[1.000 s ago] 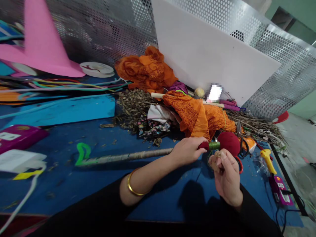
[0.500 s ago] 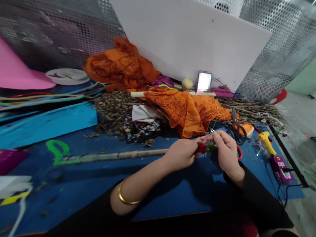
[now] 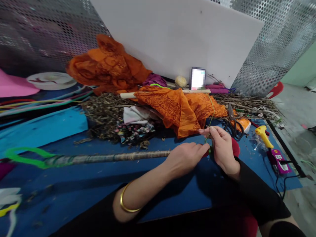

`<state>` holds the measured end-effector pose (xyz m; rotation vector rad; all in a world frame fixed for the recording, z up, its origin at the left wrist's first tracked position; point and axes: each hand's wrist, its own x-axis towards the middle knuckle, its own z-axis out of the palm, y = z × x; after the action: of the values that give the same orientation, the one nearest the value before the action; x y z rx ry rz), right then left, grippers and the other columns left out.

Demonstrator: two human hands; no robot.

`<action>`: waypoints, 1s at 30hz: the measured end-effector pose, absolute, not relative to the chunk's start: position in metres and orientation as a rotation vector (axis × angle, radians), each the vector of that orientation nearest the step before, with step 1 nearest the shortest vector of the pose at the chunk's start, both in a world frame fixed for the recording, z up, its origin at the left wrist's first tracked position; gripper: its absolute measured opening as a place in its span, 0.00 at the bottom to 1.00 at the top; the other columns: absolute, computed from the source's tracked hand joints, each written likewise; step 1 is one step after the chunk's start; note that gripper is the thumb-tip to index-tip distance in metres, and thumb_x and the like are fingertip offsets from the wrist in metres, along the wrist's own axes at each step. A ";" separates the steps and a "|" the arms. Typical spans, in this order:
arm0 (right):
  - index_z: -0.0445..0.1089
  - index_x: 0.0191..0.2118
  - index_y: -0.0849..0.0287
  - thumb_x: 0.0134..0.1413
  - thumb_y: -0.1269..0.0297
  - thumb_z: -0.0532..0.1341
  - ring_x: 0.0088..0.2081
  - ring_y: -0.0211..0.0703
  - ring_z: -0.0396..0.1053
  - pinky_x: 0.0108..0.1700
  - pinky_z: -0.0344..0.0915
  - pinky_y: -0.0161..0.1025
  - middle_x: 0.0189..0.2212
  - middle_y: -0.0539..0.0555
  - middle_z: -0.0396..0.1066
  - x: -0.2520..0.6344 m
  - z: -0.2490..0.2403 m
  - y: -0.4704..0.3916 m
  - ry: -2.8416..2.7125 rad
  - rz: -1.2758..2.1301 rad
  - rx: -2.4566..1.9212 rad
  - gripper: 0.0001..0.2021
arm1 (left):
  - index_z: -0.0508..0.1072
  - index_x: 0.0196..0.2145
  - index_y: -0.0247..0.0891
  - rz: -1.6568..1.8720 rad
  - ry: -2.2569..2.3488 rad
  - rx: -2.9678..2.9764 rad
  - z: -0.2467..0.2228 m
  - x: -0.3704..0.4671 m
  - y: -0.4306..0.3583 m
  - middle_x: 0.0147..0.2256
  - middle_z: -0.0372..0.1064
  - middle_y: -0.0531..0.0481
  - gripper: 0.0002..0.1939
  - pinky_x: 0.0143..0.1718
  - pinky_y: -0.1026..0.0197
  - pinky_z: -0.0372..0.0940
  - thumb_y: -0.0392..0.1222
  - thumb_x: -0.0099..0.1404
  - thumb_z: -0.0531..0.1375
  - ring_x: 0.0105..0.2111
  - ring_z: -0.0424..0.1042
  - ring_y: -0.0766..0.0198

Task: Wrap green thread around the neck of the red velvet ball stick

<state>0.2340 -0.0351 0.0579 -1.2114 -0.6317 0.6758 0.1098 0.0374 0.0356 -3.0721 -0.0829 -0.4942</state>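
Note:
A long wrapped stick lies across the blue table, with a bright green loop at its left end. My left hand is closed around the stick's right end, near a bit of red. Beside it, my right hand pinches a thin green strand that runs up toward the orange cloth. A red round piece shows partly behind my right hand. The joint between both hands is mostly hidden by fingers.
Patterned orange cloth lies beyond my hands. Black scissors, a yellow glue gun and a purple power strip are at the right. Dried plant matter and blue sheet lie left. A lit phone leans behind.
The stick and its green loop have shifted left in view. My left hand has turned over the stick end, and my right hand's fingers have moved slightly up. The whole view has shifted a little.

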 end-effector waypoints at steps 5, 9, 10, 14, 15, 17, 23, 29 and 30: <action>0.73 0.27 0.58 0.55 0.57 0.62 0.35 0.44 0.74 0.42 0.65 0.41 0.28 0.52 0.78 0.232 0.058 -0.035 -0.591 0.654 -1.216 0.11 | 0.67 0.44 0.36 -0.506 -0.035 -3.043 0.034 0.110 0.039 0.28 0.70 0.50 0.10 0.28 0.62 0.62 0.34 0.71 0.48 0.27 0.70 0.62; 0.73 0.26 0.57 0.54 0.58 0.63 0.33 0.43 0.74 0.42 0.66 0.41 0.26 0.52 0.77 0.231 0.061 -0.035 -0.556 0.661 -1.200 0.10 | 0.68 0.45 0.36 -0.551 -0.010 -3.018 0.035 0.110 0.039 0.27 0.70 0.50 0.11 0.28 0.61 0.62 0.33 0.71 0.48 0.27 0.70 0.62; 0.73 0.26 0.57 0.53 0.57 0.63 0.33 0.43 0.74 0.42 0.66 0.41 0.26 0.52 0.77 0.231 0.061 -0.035 -0.551 0.664 -1.199 0.10 | 0.68 0.46 0.36 -0.565 0.001 -3.015 0.035 0.110 0.039 0.28 0.71 0.50 0.12 0.27 0.61 0.62 0.33 0.71 0.48 0.27 0.70 0.62; 0.73 0.26 0.57 0.53 0.56 0.63 0.33 0.43 0.73 0.42 0.67 0.41 0.26 0.52 0.77 0.230 0.060 -0.034 -0.557 0.652 -1.221 0.11 | 0.70 0.45 0.35 -0.600 0.028 -3.040 0.032 0.110 0.040 0.30 0.72 0.48 0.13 0.28 0.61 0.63 0.33 0.71 0.46 0.28 0.70 0.62; 0.73 0.26 0.57 0.53 0.56 0.63 0.33 0.42 0.73 0.41 0.66 0.41 0.26 0.52 0.77 0.231 0.059 -0.034 -0.560 0.647 -1.225 0.11 | 0.70 0.43 0.35 -0.619 0.023 -3.049 0.030 0.110 0.041 0.30 0.72 0.47 0.14 0.28 0.61 0.63 0.33 0.71 0.46 0.28 0.70 0.62; 0.73 0.26 0.58 0.52 0.56 0.64 0.33 0.42 0.72 0.40 0.67 0.40 0.26 0.52 0.77 0.232 0.057 -0.034 -0.554 0.676 -1.217 0.12 | 0.71 0.41 0.35 -0.657 0.014 -3.071 0.027 0.110 0.041 0.30 0.73 0.47 0.14 0.28 0.61 0.64 0.34 0.71 0.46 0.28 0.71 0.61; 0.71 0.23 0.60 0.47 0.58 0.68 0.42 0.43 0.72 0.41 0.69 0.38 0.43 0.56 0.75 0.241 0.069 -0.042 -0.527 0.915 -1.156 0.11 | 0.73 0.41 0.38 -0.593 -0.238 -3.246 0.030 0.107 0.051 0.32 0.77 0.48 0.10 0.29 0.62 0.63 0.37 0.68 0.52 0.32 0.75 0.61; 0.70 0.24 0.60 0.48 0.57 0.68 0.35 0.40 0.73 0.35 0.70 0.34 0.40 0.55 0.76 0.263 0.091 -0.055 -0.643 0.897 -1.183 0.13 | 0.73 0.47 0.40 -0.603 -0.515 -3.259 0.047 0.097 0.077 0.41 0.79 0.48 0.13 0.33 0.61 0.65 0.39 0.66 0.55 0.37 0.78 0.57; 0.70 0.24 0.60 0.49 0.56 0.67 0.29 0.36 0.72 0.29 0.68 0.33 0.35 0.54 0.76 0.268 0.093 -0.056 -0.686 0.927 -1.204 0.13 | 0.73 0.47 0.40 -0.608 -0.555 -3.238 0.049 0.095 0.080 0.42 0.79 0.48 0.13 0.33 0.61 0.65 0.39 0.66 0.55 0.38 0.78 0.57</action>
<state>0.2684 -0.0559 0.0928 -1.2042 -0.6859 0.9266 0.0952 0.0804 0.0491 -3.2383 -0.5553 -0.6081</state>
